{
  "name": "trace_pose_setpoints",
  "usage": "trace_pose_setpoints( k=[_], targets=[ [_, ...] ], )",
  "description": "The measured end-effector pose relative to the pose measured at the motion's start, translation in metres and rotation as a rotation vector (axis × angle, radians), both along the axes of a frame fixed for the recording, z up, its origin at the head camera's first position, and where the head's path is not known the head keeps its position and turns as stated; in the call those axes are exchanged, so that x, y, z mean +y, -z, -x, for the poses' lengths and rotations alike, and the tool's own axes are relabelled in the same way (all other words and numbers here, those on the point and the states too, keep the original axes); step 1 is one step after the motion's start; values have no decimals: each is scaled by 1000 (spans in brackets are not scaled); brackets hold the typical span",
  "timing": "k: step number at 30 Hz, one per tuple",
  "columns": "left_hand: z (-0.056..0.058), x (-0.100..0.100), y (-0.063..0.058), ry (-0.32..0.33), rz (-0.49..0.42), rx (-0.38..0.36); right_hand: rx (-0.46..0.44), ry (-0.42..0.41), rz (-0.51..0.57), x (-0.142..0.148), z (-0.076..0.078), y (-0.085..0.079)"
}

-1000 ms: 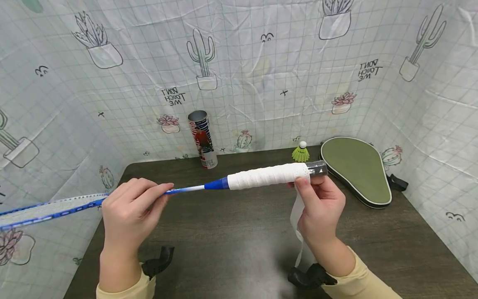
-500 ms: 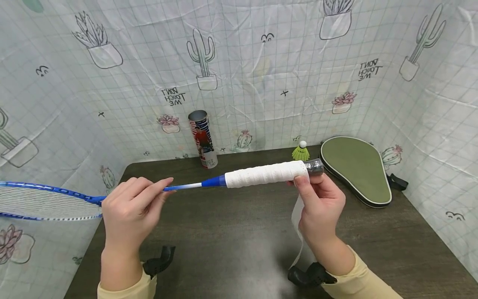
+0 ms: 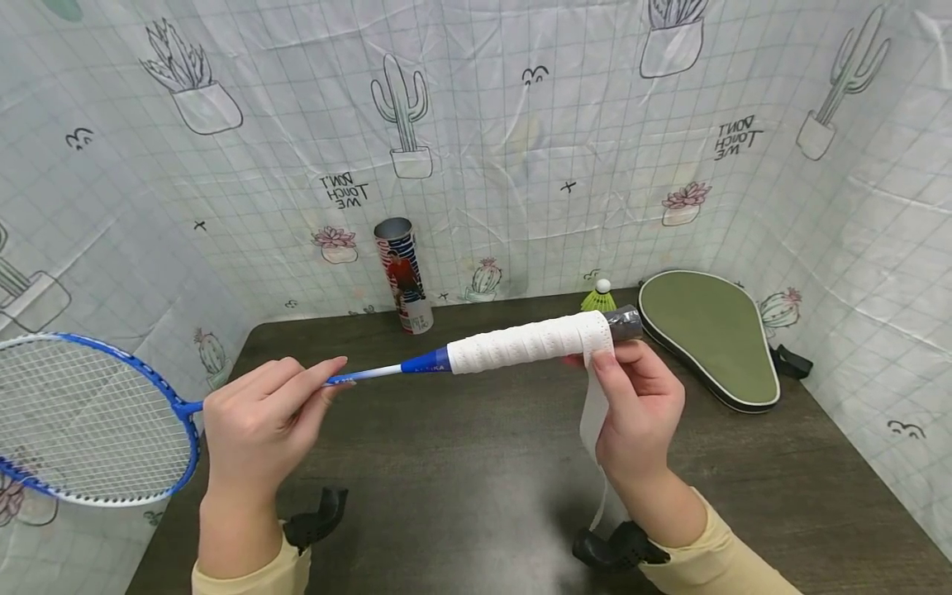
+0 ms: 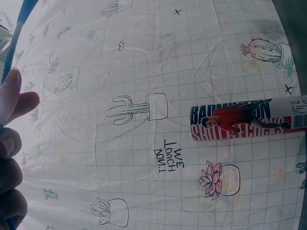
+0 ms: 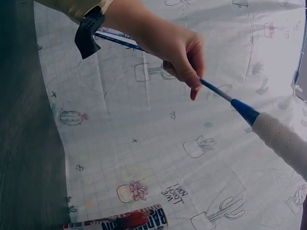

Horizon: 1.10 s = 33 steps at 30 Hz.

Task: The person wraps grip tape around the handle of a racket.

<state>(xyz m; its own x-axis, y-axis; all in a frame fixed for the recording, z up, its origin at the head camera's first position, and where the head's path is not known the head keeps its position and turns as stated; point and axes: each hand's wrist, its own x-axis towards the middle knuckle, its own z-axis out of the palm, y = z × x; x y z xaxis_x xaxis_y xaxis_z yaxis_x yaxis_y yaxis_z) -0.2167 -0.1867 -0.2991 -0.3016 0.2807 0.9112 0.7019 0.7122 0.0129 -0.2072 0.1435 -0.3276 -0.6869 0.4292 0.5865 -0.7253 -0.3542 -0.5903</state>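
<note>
A blue and white badminton racket is held level above the table, its strung head out to the left. My left hand pinches the thin shaft between thumb and fingers, close to the head. White grip tape is wound round most of the handle; the dark butt end is bare. Beside that end, my right hand pinches the tape where it leaves the handle, and a loose strip of it hangs down past the palm. In the right wrist view the left hand and wrapped handle show.
A shuttlecock tube stands at the back of the dark wooden table. A yellow-green shuttlecock sits at the back, partly hidden by the handle. A green paddle-shaped case lies on the right. A printed curtain surrounds the table.
The racket has rolled about its long axis, so the strung head turns from edge-on to nearly face-on. The butt end has risen slightly; both hands keep their hold.
</note>
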Motion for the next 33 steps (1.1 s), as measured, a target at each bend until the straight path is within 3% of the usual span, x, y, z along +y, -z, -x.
trace_pose_setpoints(
  k=[4, 10, 16, 21, 26, 30, 33],
  targets=[
    [0, 0, -1, -9, -5, 10, -8, 20, -4, 0, 1, -1],
    [1, 4, -3, 44, -91, 59, -40, 47, -3, 1, 2, -1],
    [4, 4, -4, 81, -110, 79, -26, -1, -12, 2, 3, 0],
    [3, 2, -5, 61, -85, 48, -14, -22, 0, 3, 3, 0],
    [2, 2, -4, 35, -70, 13, -42, 20, 1, 3, 2, 1],
    [2, 4, -3, 47, -87, 36, -59, 39, -12, 3, 1, 1],
    [2, 4, -3, 49, -92, 54, -30, 2, -16, 2, 2, 1]
  ],
)
